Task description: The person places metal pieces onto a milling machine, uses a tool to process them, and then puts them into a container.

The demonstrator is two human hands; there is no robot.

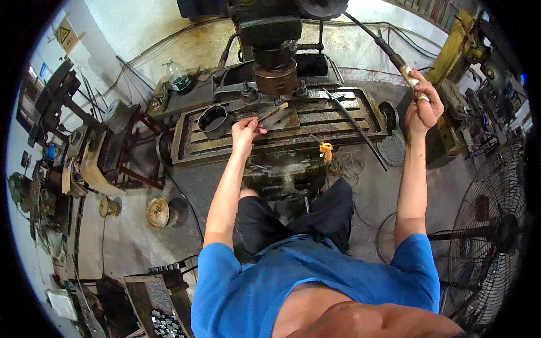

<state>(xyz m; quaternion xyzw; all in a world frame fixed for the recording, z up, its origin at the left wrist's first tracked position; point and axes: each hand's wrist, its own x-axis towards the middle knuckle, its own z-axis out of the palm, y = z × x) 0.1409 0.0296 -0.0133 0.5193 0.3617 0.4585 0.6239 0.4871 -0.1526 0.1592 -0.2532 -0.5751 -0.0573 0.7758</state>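
My left hand pinches the handle of a small paintbrush, its pale bristles pointing right over the slotted machine table. Just left of that hand, a dark pot holding dark liquid stands on the table. Raised at the right, my right hand has its fingers wrapped round the pale grip of a long black lever that slants down from the machine head. Beneath the head hangs a round, rusty brown spindle part. Whatever lies right under the spindle is too small to make out.
A long dark bar leans across the table's right side. A yellow-orange tool hangs at its front edge. A clear plastic bottle stands back left. A large caged fan is at right; a metal-parts bin lies lower left.
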